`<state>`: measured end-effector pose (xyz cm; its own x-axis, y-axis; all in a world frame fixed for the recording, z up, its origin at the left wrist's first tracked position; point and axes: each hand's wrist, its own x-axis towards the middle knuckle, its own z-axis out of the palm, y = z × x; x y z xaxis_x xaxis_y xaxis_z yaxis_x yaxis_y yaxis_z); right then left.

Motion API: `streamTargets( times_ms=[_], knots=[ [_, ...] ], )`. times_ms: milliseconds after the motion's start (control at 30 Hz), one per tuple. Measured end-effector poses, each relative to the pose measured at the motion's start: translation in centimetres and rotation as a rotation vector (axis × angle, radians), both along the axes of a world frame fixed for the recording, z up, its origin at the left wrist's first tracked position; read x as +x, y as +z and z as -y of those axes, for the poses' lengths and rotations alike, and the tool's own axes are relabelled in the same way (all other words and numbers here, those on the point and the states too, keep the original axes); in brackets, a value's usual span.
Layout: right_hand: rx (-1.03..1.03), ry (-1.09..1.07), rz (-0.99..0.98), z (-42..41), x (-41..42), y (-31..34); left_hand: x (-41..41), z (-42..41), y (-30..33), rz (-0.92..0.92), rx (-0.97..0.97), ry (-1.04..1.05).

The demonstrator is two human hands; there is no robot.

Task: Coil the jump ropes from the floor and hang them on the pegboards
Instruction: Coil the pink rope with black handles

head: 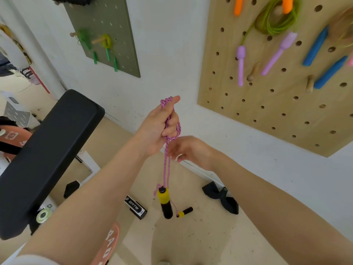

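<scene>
I see bright, even daylight with soft, faint shadows on the floor. Wide-angle bending tilts the wooden pegboard at right. My right hand is motion-blurred; the far left looks washed out.

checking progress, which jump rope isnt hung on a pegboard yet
The pink rope with yellow-and-black handles: the left hand grips its coils, handles dangling. The other ropes all hang on the wooden pegboard or the green pegboard.

Black bench crowds the left; bare wall open between green pegboard and wooden pegboard, whose lower holes are free.
</scene>
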<state>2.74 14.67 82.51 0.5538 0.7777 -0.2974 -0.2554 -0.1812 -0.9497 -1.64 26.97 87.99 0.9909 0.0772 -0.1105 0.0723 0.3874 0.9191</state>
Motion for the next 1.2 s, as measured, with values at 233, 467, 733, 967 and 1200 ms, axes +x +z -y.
streamTargets(
  times_ms=[233, 467, 733, 967, 1200],
  knots=[
    [-0.018, -0.727, 0.056, -2.1, 2.7, 0.0, -1.0, -2.7, 0.9, -0.206, 0.129, -0.402],
    [-0.439, 0.296, -0.215, -3.1, 1.6, -1.1, -0.8, -2.9, 1.2, -0.199, 0.399, -0.497],
    [0.220, -0.115, -0.769, -5.1, -0.3, -2.3, -1.3, -3.8, -0.9, -0.218, 0.216, -0.445],
    [0.110, -0.462, -0.628, -4.0, 4.2, 0.0, -2.6, -4.1, -6.4, -0.597, 0.166, -0.426],
    [0.028, -0.128, 0.192, -2.6, 3.2, 1.5, -0.4, -5.1, -8.1, -0.553, -0.296, -0.123]
  ],
)
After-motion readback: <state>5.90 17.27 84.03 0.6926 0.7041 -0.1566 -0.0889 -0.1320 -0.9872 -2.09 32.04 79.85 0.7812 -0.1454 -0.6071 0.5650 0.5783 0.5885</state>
